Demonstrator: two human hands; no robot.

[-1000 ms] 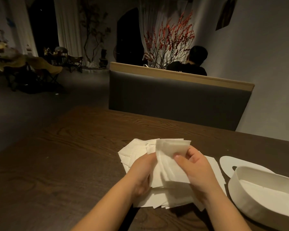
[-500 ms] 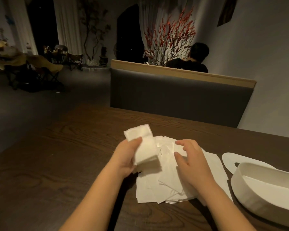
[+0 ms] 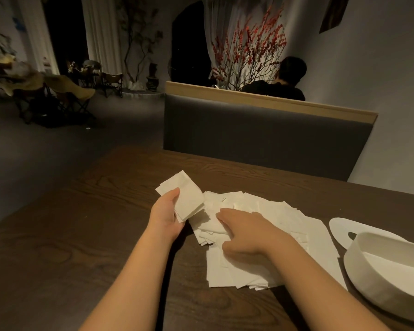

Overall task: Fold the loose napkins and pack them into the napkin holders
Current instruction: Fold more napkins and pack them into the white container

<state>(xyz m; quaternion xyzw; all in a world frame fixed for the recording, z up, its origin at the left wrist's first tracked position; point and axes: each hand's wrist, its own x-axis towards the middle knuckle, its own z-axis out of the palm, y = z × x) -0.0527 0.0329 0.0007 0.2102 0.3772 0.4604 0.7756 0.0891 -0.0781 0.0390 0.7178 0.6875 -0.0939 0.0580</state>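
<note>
L hand [image 3: 166, 217]: I see it lifted just above the table, left of the pile, gripping a small stack of folded napkins [image 3: 185, 198]; thumb lies across the stack's near face, other fingers curl behind. Stack tilts away and to the left.
R hand [image 3: 247, 235]: I see it palm down on the loose napkin pile [image 3: 273, 247], fingers spread and lightly bent, tips pressing the top sheets near the pile's left edge. I note nothing pinched in it; can't tell if a sheet is caught under the palm.
Loose napkins: white sheets, fanned and overlapping, flat on the table [image 3: 81, 247] betw. the two forearms and the holder; edges uneven, approx. centre-right of view.
Folded stack vs pile: stack's lower corner sits just beside the pile's upper left edge; can't tell if touching.
Napkin holder [image 3: 380, 271]: white oval tub, open top, at far right on the table, partly cut by frame edge. Interior shows white; can't tell if that is napkins or the base.
Holder lid [image 3: 344, 229]: flat white oval w/ a dark slot, lying on the table behind the tub, just beside the pile's right edge.
Table: dark wood, grain visible.
Bkgd: grey booth backrest [image 3: 261, 137] w/ pale wood cap across the table; a person [image 3: 285, 82] seated beyond it, back to me; red-berry branches [image 3: 249, 51] next to them.
</note>
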